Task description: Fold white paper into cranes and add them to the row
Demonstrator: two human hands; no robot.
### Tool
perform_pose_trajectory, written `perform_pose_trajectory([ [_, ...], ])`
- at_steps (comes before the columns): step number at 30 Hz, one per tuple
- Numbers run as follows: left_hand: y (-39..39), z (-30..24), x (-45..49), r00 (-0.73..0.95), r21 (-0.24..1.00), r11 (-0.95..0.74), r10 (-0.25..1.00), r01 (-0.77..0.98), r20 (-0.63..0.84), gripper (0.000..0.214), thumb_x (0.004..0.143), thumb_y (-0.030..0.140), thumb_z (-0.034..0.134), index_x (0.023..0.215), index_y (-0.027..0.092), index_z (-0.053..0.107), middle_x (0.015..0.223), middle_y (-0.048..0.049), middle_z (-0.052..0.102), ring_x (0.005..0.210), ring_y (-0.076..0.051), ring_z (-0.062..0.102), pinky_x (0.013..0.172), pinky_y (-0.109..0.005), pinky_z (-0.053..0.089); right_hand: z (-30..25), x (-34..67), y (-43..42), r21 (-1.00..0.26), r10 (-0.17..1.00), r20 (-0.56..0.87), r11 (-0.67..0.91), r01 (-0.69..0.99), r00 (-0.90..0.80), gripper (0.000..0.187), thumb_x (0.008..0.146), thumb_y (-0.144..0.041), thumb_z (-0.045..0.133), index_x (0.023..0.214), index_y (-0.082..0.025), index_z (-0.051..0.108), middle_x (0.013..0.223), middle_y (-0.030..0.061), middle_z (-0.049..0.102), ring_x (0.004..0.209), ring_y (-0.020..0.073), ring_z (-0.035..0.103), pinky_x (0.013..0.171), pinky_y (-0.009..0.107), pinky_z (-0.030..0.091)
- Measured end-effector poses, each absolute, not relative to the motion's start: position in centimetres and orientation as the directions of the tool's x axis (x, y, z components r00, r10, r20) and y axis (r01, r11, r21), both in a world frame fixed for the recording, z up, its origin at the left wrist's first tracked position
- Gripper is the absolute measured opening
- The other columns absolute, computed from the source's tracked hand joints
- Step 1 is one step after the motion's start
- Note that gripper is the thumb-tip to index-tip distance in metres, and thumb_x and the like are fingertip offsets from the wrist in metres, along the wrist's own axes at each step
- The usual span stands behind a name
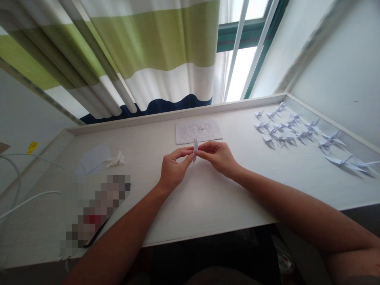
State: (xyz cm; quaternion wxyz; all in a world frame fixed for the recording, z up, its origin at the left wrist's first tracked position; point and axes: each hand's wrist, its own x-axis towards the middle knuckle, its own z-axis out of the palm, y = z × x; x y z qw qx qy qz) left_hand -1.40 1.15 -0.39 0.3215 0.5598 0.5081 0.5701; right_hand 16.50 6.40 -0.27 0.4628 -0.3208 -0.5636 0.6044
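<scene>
My left hand (172, 168) and my right hand (218, 156) meet above the middle of the white table (208, 206). Both pinch a small folded piece of white paper (195, 147), which stands upright between the fingertips. Fingers of both hands are closed on it. A printed sheet (197, 131) lies flat on the table just behind the hands.
Several folded paper cranes (289, 128) are spread over the table's far right, with larger ones (346, 161) near the right edge. At the left lie a blank paper sheet (93, 158), a crumpled scrap (116, 159) and a blurred object (95, 209). A striped curtain (133, 59) hangs behind.
</scene>
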Motion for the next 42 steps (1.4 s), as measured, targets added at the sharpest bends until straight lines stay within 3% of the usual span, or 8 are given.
perform_pose_trajectory([
  [10,1.47,-0.49,-1.2,-0.195,0.949,-0.314,0.929,0.037,0.315,0.008,0.079,0.027,0.089,0.084,0.021,0.086,0.101,-0.0065,0.082,0.094,-0.021,0.078,0.088,-0.036,0.066,-0.12,16.65,6.25,-0.979,0.919,0.13,0.06,-0.193,-0.371,0.043,0.065,-0.049,0.101,0.091,-0.02,0.082,0.095,0.0065,0.084,0.09,0.0222,0.078,0.092,0.042,0.064],
  [14,1.41,-0.32,-1.18,-0.187,0.952,-0.305,0.934,0.028,0.305,0.01,0.079,0.028,0.09,0.084,0.02,0.085,0.102,-0.0077,0.082,0.093,-0.021,0.077,0.083,-0.035,0.066,-0.12,16.59,6.28,-0.982,0.925,0.131,0.072,-0.176,-0.356,0.042,0.067,-0.053,0.099,0.084,-0.02,0.08,0.089,0.0055,0.082,0.084,0.0206,0.076,0.086,0.04,0.063],
  [27,1.2,0.13,-0.87,-0.167,0.98,-0.172,0.974,-0.102,0.154,0.018,0.075,0.03,0.092,0.087,0.019,0.085,0.109,-0.0105,0.085,0.102,-0.026,0.078,0.097,-0.044,0.063,0.12,16.47,6.18,-0.978,0.9,0.167,0.098,-0.186,-0.402,0.041,0.068,-0.055,0.098,0.084,-0.021,0.082,0.089,0.0053,0.082,0.086,0.0219,0.074,0.086,0.041,0.062],
  [32,1.32,0.03,-0.68,-0.195,0.969,-0.219,0.961,-0.113,0.194,0.015,0.075,0.029,0.091,0.084,0.019,0.084,0.106,-0.0094,0.084,0.098,-0.023,0.077,0.089,-0.039,0.063,0.02,16.26,6.01,-0.977,0.917,0.149,0.079,-0.198,-0.369,0.042,0.066,-0.054,0.099,0.081,-0.02,0.08,0.087,0.0049,0.08,0.083,0.0206,0.073,0.084,0.039,0.061],
  [38,1.36,-0.15,-0.59,-0.19,0.974,-0.209,0.963,-0.084,0.19,0.022,0.075,0.03,0.091,0.092,0.019,0.083,0.094,-0.0067,0.082,0.086,-0.02,0.074,0.08,-0.035,0.062,-0.35,16.08,6.06,-0.983,0.92,0.149,0.098,-0.155,-0.362,0.041,0.071,-0.056,0.096,0.08,-0.02,0.078,0.085,0.005,0.079,0.083,0.0204,0.072,0.083,0.038,0.06],
  [42,1.41,-0.11,-0.6,-0.166,0.973,-0.209,0.967,-0.096,0.191,0.026,0.076,0.028,0.09,0.1,0.02,0.084,0.097,-0.0063,0.082,0.09,-0.02,0.073,0.08,-0.034,0.061,-0.51,16.1,6.13,-0.978,0.914,0.168,0.107,-0.178,-0.371,0.038,0.072,-0.052,0.096,0.084,-0.021,0.078,0.087,0.0042,0.079,0.084,0.0202,0.072,0.086,0.039,0.061],
])
